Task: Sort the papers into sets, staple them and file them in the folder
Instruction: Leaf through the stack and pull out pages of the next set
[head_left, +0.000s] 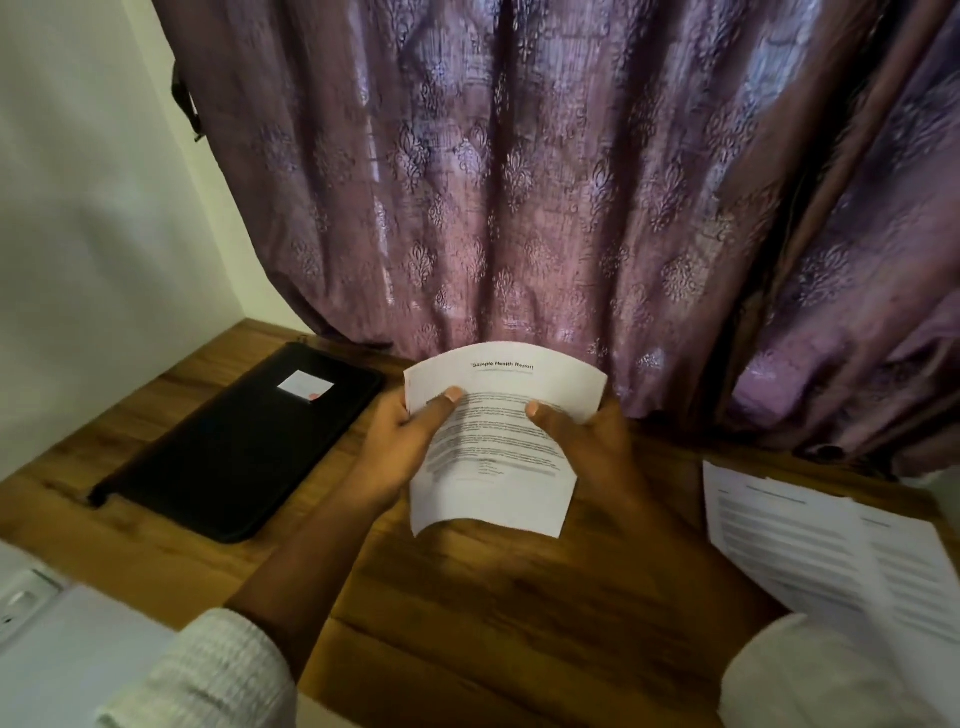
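Above the desk centre: the held paper (498, 493), printed and headed "Sample Health Report", is lifted off the wooden desk (493, 597). It is bowed, with its top edge arching toward the curtain (519, 182). It may be more than one sheet, as the edges are too soft to count.
Left hand (400, 441): clamped on the left edge of the held paper, thumb laid across the printed face, fingers curled behind.
Right hand (587, 441): clamped on the right edge at about the same height, thumb on the face, fingers hidden behind the sheet.
Folder (244, 441): black, closed, flat on the desk to the left of the hands and angled toward the back corner. It is apart from the held paper.
Label (305, 386): small white rectangle on the folder's cover, near its far end.
Loose papers (831, 551): printed sheets lying fanned on the desk at the right, overlapping one another, well apart from the folder. Their text is blurred.
Left sleeve (208, 670): pale ribbed knit, at the bottom of the frame.
Right sleeve (810, 675): pale, overlapping the near corner of the loose papers.
Curtain: purple-brown with a damask pattern, hanging down to the back edge of the desk.
Wall (78, 208): plain white, to the left of the curtain.
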